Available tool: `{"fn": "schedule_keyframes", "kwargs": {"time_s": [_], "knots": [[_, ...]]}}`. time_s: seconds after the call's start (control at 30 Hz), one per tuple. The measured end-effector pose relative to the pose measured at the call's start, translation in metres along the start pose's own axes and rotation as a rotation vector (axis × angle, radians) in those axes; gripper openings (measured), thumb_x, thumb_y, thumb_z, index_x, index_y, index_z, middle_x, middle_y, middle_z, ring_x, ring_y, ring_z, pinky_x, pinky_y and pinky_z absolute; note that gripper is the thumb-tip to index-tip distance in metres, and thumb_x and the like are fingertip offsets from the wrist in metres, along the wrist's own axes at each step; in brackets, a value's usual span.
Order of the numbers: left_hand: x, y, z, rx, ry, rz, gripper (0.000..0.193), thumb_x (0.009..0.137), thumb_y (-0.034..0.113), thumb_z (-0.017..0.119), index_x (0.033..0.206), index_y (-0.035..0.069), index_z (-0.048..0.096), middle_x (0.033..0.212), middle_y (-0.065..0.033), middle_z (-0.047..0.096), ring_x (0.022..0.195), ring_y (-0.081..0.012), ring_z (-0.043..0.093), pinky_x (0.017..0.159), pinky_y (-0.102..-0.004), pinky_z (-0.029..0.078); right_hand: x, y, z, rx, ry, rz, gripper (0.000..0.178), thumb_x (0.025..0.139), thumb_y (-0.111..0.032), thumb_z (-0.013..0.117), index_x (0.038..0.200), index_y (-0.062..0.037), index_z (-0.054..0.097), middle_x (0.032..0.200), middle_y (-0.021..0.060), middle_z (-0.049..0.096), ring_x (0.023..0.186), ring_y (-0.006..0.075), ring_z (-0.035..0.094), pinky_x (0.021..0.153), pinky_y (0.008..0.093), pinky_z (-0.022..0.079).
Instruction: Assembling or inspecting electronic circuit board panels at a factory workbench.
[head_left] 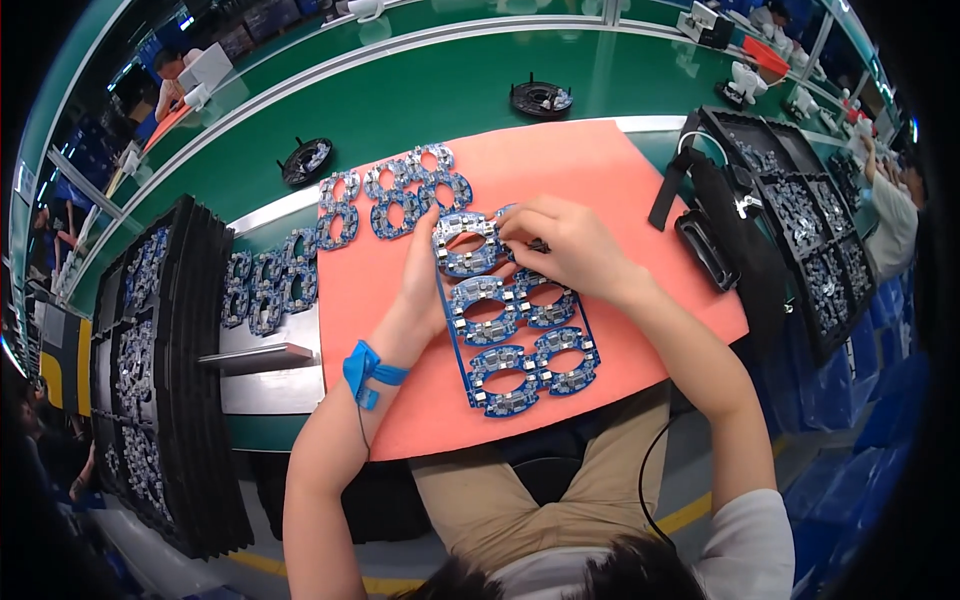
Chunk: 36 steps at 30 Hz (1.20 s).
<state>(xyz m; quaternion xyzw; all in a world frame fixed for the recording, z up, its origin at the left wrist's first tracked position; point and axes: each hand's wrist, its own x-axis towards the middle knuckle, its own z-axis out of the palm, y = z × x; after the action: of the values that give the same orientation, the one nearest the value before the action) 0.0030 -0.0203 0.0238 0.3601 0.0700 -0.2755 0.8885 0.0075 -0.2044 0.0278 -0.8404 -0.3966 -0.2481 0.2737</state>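
A blue circuit-board panel [508,330] of several ring-shaped boards in a narrow frame is tilted above the salmon-coloured mat. My left hand [422,275] is closed on the panel's upper left edge, its thumb lying along the rim. At the upper right end, my right hand [572,245] is bent over the boards with its fingertips pinched together. A small dark piece shows by those fingertips, but I cannot make out what it is. The right hand covers the panel's upper right board. A blue wrist strap [362,376] with a thin cord is on my left wrist.
More ring-shaped boards [440,190] lie on the mat's far left, others [265,290] beside it. Stacked black trays [190,400] stand left; a sectioned black tray [800,210] of small parts is right. Black round parts [540,100] sit on the green conveyor [430,90].
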Motion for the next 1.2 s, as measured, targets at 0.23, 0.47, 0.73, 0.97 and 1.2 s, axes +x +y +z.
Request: {"fn": "schedule_keyframes", "kwargs": {"time_s": [0.23,0.47,0.73,0.97,1.2], "knots": [[-0.002,0.001,0.002,0.026,-0.012,0.007,0.060,0.093,0.049,0.028,0.118,0.000,0.050,0.106,-0.0153,0.061,0.091,-0.0265,0.063,0.078,-0.0371,0.056,0.002,0.006,-0.011,0.368,-0.049,0.299,0.012,0.072,-0.003,0.065,0.083,-0.0022,0.060,0.090,0.0083,0.066,0.076,0.0177,0.063,0.066,0.0275,0.051],[0.000,-0.001,0.001,0.003,0.022,0.007,0.058,0.093,0.048,0.030,0.113,0.000,0.054,0.101,-0.0142,0.063,0.084,-0.0290,0.065,0.073,-0.0370,0.057,-0.001,0.014,-0.006,0.018,0.020,-0.001,0.013,0.076,-0.011,0.064,0.089,-0.0057,0.065,0.088,0.0049,0.063,0.083,0.0224,0.060,0.072,0.0332,0.049],[-0.002,-0.001,-0.004,0.077,0.035,-0.004,0.057,0.092,0.049,0.032,0.112,0.001,0.055,0.100,-0.0135,0.063,0.084,-0.0288,0.065,0.073,-0.0368,0.057,0.001,0.005,-0.002,0.087,0.007,0.189,0.009,0.075,-0.009,0.065,0.081,-0.0038,0.062,0.085,0.0055,0.063,0.080,0.0215,0.061,0.070,0.0327,0.050],[0.000,-0.002,-0.005,0.067,0.037,-0.031,0.058,0.091,0.052,0.036,0.110,0.002,0.056,0.100,-0.0132,0.063,0.084,-0.0294,0.065,0.072,-0.0376,0.057,0.000,0.007,-0.003,-0.016,0.006,0.036,0.010,0.076,-0.006,0.063,0.084,-0.0018,0.059,0.089,0.0076,0.064,0.081,0.0230,0.062,0.070,0.0333,0.050],[-0.001,-0.001,-0.005,0.045,0.030,-0.041,0.057,0.092,0.050,0.032,0.113,0.002,0.055,0.102,-0.0143,0.063,0.082,-0.0289,0.065,0.071,-0.0375,0.057,-0.002,0.010,-0.011,0.079,0.051,0.112,0.014,0.077,-0.007,0.062,0.090,-0.0031,0.061,0.093,0.0081,0.064,0.083,0.0252,0.062,0.071,0.0339,0.050]]}}
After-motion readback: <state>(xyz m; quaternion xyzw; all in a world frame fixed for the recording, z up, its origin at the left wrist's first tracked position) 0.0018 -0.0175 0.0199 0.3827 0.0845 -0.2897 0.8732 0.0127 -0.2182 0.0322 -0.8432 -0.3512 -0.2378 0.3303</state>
